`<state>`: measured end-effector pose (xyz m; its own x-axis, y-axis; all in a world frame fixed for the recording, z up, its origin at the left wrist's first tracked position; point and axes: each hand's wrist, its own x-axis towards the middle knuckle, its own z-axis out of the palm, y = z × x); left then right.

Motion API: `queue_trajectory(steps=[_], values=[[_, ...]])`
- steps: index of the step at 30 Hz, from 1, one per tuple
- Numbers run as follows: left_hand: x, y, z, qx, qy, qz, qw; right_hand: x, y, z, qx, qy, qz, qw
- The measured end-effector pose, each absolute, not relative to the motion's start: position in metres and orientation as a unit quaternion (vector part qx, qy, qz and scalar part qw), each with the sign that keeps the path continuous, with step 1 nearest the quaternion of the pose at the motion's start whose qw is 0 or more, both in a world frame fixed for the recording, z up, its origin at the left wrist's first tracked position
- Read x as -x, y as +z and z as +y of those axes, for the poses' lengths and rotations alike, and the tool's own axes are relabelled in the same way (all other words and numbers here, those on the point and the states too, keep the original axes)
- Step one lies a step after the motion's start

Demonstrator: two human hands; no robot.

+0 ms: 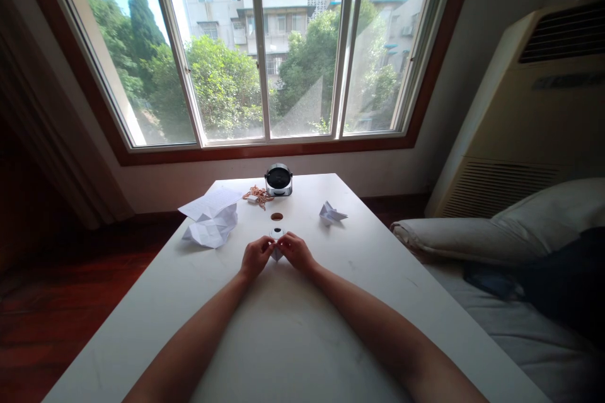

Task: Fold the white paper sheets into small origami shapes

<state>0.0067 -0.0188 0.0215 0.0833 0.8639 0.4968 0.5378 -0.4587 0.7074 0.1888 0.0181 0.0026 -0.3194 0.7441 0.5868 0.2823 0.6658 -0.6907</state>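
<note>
My left hand point(258, 254) and my right hand point(295, 248) meet over the middle of the white table point(283, 327). Between them is a small piece of folded white paper point(276, 254), pointed at its lower end. The fingers of both hands are closed on its upper edges, partly hiding it. Just beyond my fingertips lies a small clear round object with a dark centre point(277, 231). To the right, apart from my hands, sits a folded paper shape with pointed ends point(332, 213). On the left lie creased white sheets point(210, 227).
At the table's far end stands a round black device in a metal frame point(278, 179). A tangle of brown cord point(258, 196) lies beside it. The tabletop has a round brown spot or hole point(276, 216). A padded grey seat point(449, 239) borders the right side, below a window point(265, 50).
</note>
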Motion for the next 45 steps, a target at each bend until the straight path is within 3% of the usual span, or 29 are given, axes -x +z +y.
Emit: queue_trajectory(steps=[25, 45], values=[[-0.0021, 0.0180, -0.0142, -0.702, 0.466, 0.523, 0.133, -0.1875, -0.0014, 0.0215, 0.376, 0.263, -0.727, 0.510], [-0.0042, 0.0193, -0.0170, -0.718, 0.434, 0.526, 0.140, -0.1882, 0.0016, 0.0169, 0.371, 0.189, -0.795, 0.441]])
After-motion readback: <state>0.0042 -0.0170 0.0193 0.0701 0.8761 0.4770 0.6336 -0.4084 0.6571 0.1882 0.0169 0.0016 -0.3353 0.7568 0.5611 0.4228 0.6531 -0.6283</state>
